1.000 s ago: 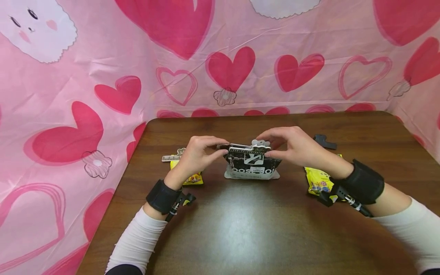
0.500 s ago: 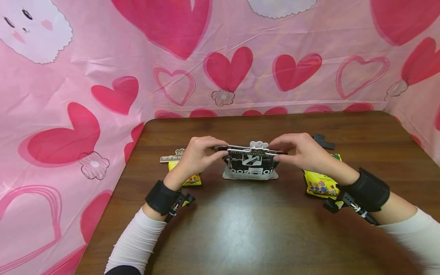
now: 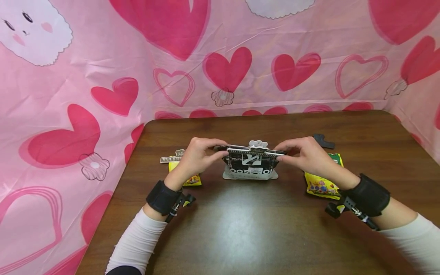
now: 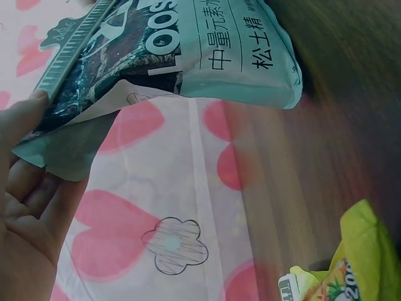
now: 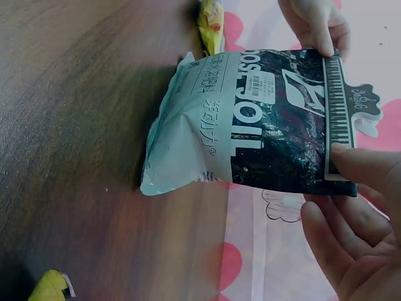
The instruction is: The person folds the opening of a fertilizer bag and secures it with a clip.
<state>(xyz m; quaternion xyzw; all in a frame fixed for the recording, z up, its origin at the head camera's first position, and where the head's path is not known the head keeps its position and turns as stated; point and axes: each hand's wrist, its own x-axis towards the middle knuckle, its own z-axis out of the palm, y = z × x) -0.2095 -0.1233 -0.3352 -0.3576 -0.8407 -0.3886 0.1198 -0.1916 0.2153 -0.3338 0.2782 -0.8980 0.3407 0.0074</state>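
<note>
Both hands had a grip on the top edge of the black-and-mint soil bag (image 3: 250,165): the left hand (image 3: 197,154) pinched its left corner, the right hand (image 3: 306,154) pinched its right corner, fingers curled over the seam. A piano-key sealing clip (image 3: 252,149) lay along that top edge between the two hands, its cloud-shaped tab sticking up at the middle. The bag stood upright on the bench (image 3: 261,236), roughly at the centre of the surface, base down and mouth up.

From the right wrist view the clip (image 5: 341,116) sat on the bag's (image 5: 250,119) upper band, with the right thumb (image 5: 360,164) pressing on its near end; whether it was fully seated along the whole length I could not tell. That was the likely weak point: if one end was not closed, the clip could spring off or slide sideways once the pinch eased, and the mouth would gape. A second risk was tipping. The bag rested on a narrow, soft base, so an uneven pull from either hand could have toppled it toward 6 o'clock and spilled its contents.

A yellow snack packet (image 3: 189,176) lay at 9 o'clock of the bag, another yellow packet (image 3: 323,179) at 3 o'clock, a second piano-key clip (image 3: 172,157) at about 10 o'clock, and a dark clip (image 3: 323,141) at about 2 o'clock; a sliding bag could have knocked into the packets.
</note>
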